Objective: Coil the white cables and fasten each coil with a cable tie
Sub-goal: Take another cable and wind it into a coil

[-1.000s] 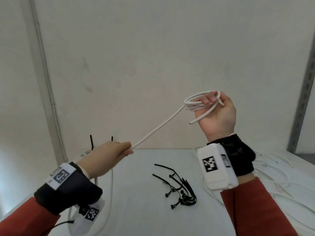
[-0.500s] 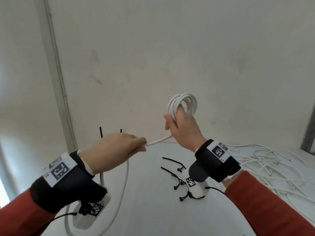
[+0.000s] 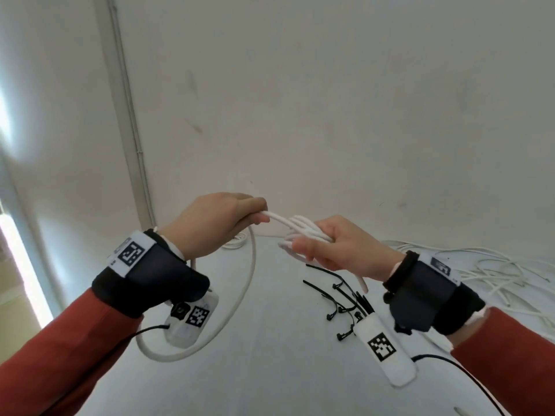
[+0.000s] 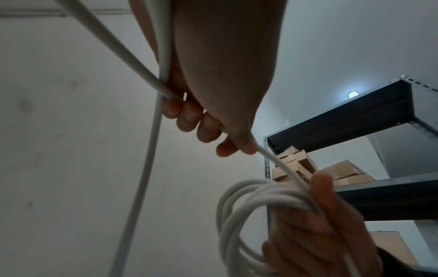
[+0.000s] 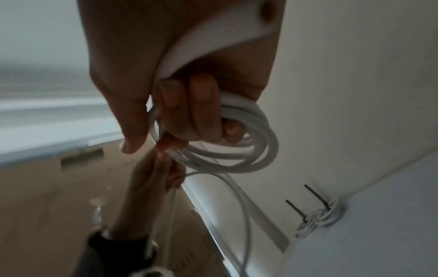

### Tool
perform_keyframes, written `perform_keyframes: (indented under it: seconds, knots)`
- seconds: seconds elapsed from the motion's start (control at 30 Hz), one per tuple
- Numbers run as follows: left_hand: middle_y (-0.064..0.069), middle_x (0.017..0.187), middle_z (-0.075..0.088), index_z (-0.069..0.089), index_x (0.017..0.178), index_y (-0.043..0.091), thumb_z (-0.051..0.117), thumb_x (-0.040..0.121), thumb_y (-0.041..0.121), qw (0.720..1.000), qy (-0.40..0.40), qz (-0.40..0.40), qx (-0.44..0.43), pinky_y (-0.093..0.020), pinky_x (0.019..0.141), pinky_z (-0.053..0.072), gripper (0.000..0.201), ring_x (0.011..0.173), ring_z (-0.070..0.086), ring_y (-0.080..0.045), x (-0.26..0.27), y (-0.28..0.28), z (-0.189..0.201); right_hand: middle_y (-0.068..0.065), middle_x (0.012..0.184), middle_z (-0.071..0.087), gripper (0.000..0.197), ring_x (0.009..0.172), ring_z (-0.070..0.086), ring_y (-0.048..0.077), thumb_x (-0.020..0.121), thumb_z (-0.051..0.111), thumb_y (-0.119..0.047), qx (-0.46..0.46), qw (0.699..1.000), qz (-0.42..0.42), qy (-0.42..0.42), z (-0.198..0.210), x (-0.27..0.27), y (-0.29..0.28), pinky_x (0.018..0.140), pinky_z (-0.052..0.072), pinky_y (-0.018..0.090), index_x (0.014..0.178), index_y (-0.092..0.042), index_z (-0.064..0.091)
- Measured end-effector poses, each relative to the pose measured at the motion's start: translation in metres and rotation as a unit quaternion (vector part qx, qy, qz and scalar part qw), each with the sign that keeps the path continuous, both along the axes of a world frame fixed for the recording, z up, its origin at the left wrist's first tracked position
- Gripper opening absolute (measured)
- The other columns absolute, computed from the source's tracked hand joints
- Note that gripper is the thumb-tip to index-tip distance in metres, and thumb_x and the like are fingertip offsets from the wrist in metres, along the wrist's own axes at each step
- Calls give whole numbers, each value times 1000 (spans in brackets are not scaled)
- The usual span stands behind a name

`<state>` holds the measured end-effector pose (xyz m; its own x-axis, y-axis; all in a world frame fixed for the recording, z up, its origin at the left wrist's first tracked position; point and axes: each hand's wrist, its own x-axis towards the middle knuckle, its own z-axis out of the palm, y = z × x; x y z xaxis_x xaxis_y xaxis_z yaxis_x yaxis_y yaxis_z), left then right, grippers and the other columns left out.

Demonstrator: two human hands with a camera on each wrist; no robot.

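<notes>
My right hand [image 3: 324,250] grips a coil of white cable [image 3: 300,232] with several loops, held above the white table [image 3: 270,370]. In the right wrist view the fingers [image 5: 201,108] curl through the coil [image 5: 249,150]. My left hand [image 3: 228,217] pinches the loose run of the same cable [image 3: 249,295] right beside the coil; the slack hangs in a big loop below. The left wrist view shows the left fingers [image 4: 196,123] closed on the cable [image 4: 147,150] and the coil [image 4: 249,202] near them. Black cable ties [image 3: 342,298] lie on the table under my right hand.
A heap of loose white cables [image 3: 495,277] lies on the table at the right. Two tied coils with black tie tails [image 5: 317,217] sit by the wall at the back left. A metal shelf with cardboard boxes [image 4: 343,172] stands to the right.
My right hand has come down and left with the coil, turning it flat, and my left hand has risen to meet it. The taut stretch of cable between them is now a hanging loop.
</notes>
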<state>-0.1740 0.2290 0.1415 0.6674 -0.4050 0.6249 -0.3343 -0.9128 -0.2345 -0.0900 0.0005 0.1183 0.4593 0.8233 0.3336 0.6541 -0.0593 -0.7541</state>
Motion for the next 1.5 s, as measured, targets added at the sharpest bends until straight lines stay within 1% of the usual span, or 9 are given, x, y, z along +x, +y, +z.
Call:
perform_keyframes:
  seconds: [0.27, 0.47, 0.57, 0.63, 0.77, 0.93, 1.1, 1.2, 1.5]
  knots:
    - [0, 86, 55, 60, 88, 6, 28, 91, 51, 990, 86, 7, -116, -32, 70, 43, 56, 75, 50, -17, 23, 37, -34, -8, 33, 34, 44, 28, 29, 8, 78, 62, -60, 104, 967, 134, 189, 12, 7, -16, 45, 29, 24, 62, -20, 55]
    - [4, 77, 69, 66, 79, 26, 40, 85, 53, 918, 175, -37, -355, -30, 86, 49, 37, 88, 65, -14, 19, 47, -61, -12, 31, 32, 41, 26, 26, 3, 90, 50, -49, 182, 905, 182, 338, 12, 21, -22, 46, 39, 21, 63, -18, 52]
    - [4, 53, 53, 64, 66, 29, 49, 87, 39, 849, 170, -76, -494, -25, 68, 52, 28, 62, 59, -17, 13, 51, -61, -9, 31, 20, 46, 27, 15, 10, 95, 35, -42, 203, 880, 168, 394, 12, 30, -28, 45, 37, 21, 62, -15, 53]
    - [8, 49, 39, 61, 63, 28, 49, 94, 27, 836, 147, -73, -523, -20, 48, 40, 33, 46, 40, -9, 10, 51, -57, -6, 34, 17, 42, 29, 15, 12, 94, 41, -40, 180, 869, 190, 419, 8, 35, -31, 46, 38, 22, 63, -14, 54]
    - [10, 50, 39, 57, 66, 25, 45, 99, 20, 876, 42, 7, -481, -17, 45, 29, 36, 44, 33, -4, 6, 53, -40, -7, 34, 17, 38, 29, 16, 12, 81, 67, -44, 113, 886, 201, 403, -2, 35, -32, 45, 37, 22, 62, -14, 54]
    - [3, 59, 43, 58, 72, 31, 47, 98, 28, 911, 21, 64, -408, -21, 52, 31, 29, 50, 38, -6, 10, 51, -25, -11, 32, 22, 41, 29, 16, 11, 83, 65, -51, 112, 902, 218, 355, 1, 18, -30, 46, 34, 21, 60, -18, 54]
    - [2, 55, 39, 54, 72, 25, 43, 99, 35, 940, 30, 39, -337, -17, 48, 27, 31, 48, 35, -8, 4, 31, -49, -7, 35, 12, 53, 30, 11, 10, 90, 31, -56, 274, 859, 165, 401, 26, 9, -28, 41, 34, 19, 61, -16, 51]
    - [6, 51, 37, 50, 77, 29, 30, 92, 52, 957, 5, 20, -289, -18, 49, 28, 34, 47, 38, -9, 0, 17, -69, -8, 31, 21, 54, 26, 21, 6, 90, 32, -56, 358, 813, 152, 434, 33, 12, -23, 41, 35, 18, 62, -15, 53]
    - [11, 58, 46, 48, 89, 24, 20, 96, 53, 976, -68, 112, -175, -31, 39, 37, 41, 45, 49, -18, -20, 11, -80, -7, 51, 40, 25, 42, 39, 8, 89, 43, -32, 526, 692, 153, 471, 46, 25, -24, 58, 44, 21, 80, -11, 53]
